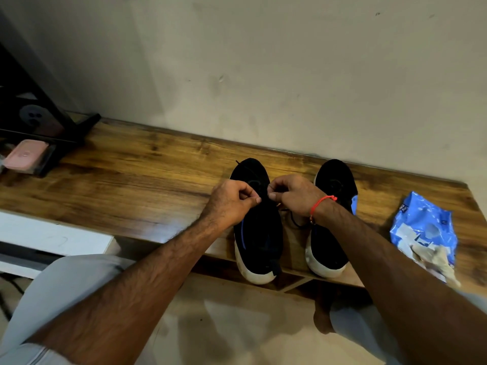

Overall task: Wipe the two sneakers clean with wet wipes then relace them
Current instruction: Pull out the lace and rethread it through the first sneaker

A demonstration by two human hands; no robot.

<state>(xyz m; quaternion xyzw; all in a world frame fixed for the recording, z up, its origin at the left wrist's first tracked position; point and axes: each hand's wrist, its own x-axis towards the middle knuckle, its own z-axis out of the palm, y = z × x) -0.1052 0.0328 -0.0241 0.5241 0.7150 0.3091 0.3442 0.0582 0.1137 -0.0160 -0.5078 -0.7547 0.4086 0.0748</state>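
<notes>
Nearest the lens, two bare forearms reach forward over pale-trousered knees, and both hands meet above the left-hand sneaker (pixel 257 222). The left hand (pixel 232 202) has thumb and fingers curled tight, apparently pinching the dark lace; the right hand (pixel 291 196), red thread at the wrist, is curled the same way just beside it. The lace itself is too thin and dark to follow between them. A loose lace loop (pixel 297 219) hangs below the right wrist, so I'd judge this is lacing or tying, with wiping likely done.

Both shoes stand toes to the wall, heels white and overhanging the wooden shelf's (pixel 131 185) near edge, probably to keep the eyelets within easy reach. The second sneaker (pixel 329 241) sits close alongside, partly under the right forearm. Further right, well apart, the blue wipes pack (pixel 424 227) lies near the front edge. Plenty of bare shelf runs left, toward a pink box (pixel 25 155).
</notes>
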